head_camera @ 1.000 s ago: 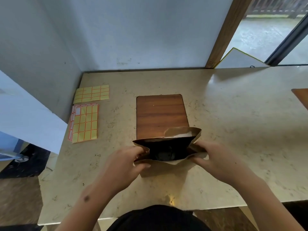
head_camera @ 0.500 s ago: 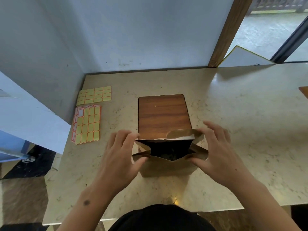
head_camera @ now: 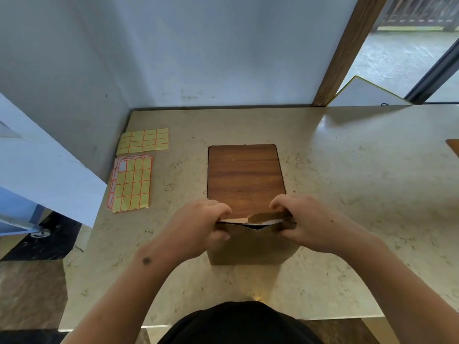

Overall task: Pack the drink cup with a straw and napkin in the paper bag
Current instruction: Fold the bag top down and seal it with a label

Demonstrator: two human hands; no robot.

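Observation:
A brown paper bag [head_camera: 253, 247] stands upright on the marble counter [head_camera: 347, 194], close to its near edge. The bag's mouth is pressed nearly flat, with only a thin dark slit and a strip of white showing along the top. My left hand [head_camera: 198, 229] pinches the left end of the top edge. At the right end, my right hand [head_camera: 308, 224] pinches it too. The cup, straw and napkin are hidden from view.
A wooden board [head_camera: 244, 177] lies flat just behind the bag. Two sheets of yellow stickers [head_camera: 131, 184] rest at the counter's left side, near the wall. Another wooden piece [head_camera: 453, 146] peeks in at the right edge.
The bag's mouth was wide open a second ago. Both hands moved up to the top edge and pressed it together, so the dark inside is no longer visible.

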